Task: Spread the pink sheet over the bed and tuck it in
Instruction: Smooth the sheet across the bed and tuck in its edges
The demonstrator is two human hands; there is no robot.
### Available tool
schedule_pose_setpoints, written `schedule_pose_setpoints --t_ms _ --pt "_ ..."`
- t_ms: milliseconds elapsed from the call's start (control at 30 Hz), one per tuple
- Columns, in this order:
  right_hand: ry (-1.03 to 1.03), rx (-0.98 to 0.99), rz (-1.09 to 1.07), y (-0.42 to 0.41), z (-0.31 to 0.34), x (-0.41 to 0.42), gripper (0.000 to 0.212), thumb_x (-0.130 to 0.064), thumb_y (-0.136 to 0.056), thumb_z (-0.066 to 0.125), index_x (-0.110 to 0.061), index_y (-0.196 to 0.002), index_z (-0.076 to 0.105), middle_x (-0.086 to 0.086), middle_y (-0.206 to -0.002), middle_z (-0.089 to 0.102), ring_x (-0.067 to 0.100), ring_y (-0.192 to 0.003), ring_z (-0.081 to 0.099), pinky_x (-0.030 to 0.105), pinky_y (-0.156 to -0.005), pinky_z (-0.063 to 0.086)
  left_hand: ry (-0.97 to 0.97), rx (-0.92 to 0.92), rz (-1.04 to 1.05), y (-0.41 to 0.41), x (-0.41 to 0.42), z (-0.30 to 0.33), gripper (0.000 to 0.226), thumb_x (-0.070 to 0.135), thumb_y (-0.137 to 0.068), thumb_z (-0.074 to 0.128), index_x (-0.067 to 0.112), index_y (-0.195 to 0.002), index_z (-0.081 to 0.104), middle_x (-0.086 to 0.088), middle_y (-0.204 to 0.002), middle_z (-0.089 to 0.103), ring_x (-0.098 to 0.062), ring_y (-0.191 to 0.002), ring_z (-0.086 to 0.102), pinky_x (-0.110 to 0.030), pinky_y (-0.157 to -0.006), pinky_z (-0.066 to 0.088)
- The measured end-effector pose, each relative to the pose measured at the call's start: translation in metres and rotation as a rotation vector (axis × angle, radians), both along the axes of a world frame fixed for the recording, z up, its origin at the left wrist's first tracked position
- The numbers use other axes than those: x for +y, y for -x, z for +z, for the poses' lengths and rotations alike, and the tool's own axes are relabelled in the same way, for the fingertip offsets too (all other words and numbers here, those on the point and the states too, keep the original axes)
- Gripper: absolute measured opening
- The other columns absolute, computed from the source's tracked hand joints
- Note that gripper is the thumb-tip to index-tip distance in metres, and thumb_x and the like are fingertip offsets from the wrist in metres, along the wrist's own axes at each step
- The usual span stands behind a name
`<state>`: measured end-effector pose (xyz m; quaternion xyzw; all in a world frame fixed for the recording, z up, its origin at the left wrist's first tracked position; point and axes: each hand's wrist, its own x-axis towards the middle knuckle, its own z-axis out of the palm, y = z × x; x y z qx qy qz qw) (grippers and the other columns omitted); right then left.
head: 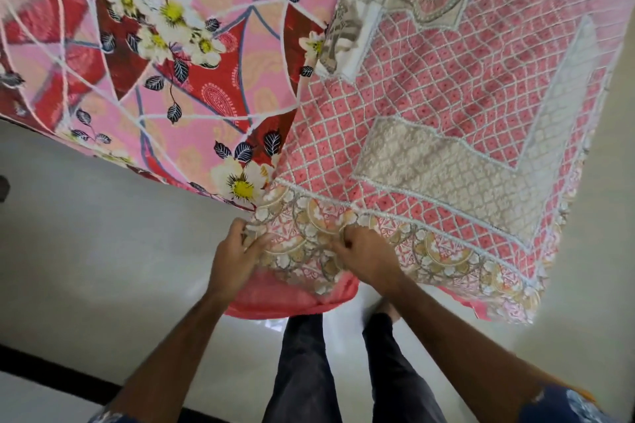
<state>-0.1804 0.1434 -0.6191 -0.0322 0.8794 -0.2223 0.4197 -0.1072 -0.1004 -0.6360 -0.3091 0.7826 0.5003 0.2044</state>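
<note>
Fingers: both sets are curling into the patterned border of the pink sheet (457, 86), so neither hand is loose or spread wide right now.
Left hand: left hand (233, 256) is gripping the hem right at the corner of the bed, thumb lying over the fabric, fingers tucking in behind the edge where I can't see them.
Right hand: right hand (366, 256) is pinching the same border just beside the left one, knuckles up, fingertips digging into a fold.
Pink sheet: it's lying across the right part of the bed, pink lattice with grey-beige panels, and its floral border is hanging over the near edge. A plain pink underside is showing below the hands where the hem is drooping.
Floral bedcover: red and pink floral bedcover (165, 45) with white flowers is covering the left part of the bed, and the pink sheet is overlapping its edge along a diagonal line.
Floor: pale glossy floor (103, 251) is showing all around the bed corner.
Person: standing right at the corner, dark trousers (302, 371) and one bare foot peeking out under the right forearm.
</note>
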Motion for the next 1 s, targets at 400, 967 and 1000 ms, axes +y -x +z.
schedule_pose_setpoints --t_ms 400,967,1000 --pt "-0.021 -0.053 0.185 0.011 -0.031 -0.029 0.017 -0.021 -0.098 0.040 -0.015 -0.086 0.052 0.003 -0.079 0.057 0.026 -0.076 0.059 0.032 -0.065 0.040 0.128 -0.093 -0.041 0.008 -0.053 -0.053 0.037 0.015 -0.085 0.076 0.015 -0.113 0.052 -0.012 -0.120 0.060 -0.029 -0.113 0.059 -0.044 -0.096 0.049" --pt "-0.100 0.141 -0.061 0.223 -0.043 -0.142 0.090 -0.077 -0.081 0.045 -0.004 -0.130 0.057 0.018 -0.125 0.066 0.036 -0.105 0.067 0.053 -0.096 0.054 0.067 0.076 -0.270 0.096 -0.047 -0.058 0.015 0.034 -0.092 0.069 0.022 -0.092 0.060 0.011 -0.077 0.062 -0.012 -0.070 0.062 -0.034 -0.065 0.048" --pt "-0.146 0.147 -0.026 0.227 -0.045 -0.146 0.079 -0.071 -0.084 0.047 -0.005 -0.125 0.062 0.017 -0.118 0.070 0.035 -0.099 0.069 0.050 -0.091 0.056 0.099 0.091 -0.317 0.098 -0.046 -0.059 0.013 0.032 -0.092 0.069 0.022 -0.088 0.061 0.012 -0.076 0.061 -0.012 -0.071 0.061 -0.034 -0.066 0.048"
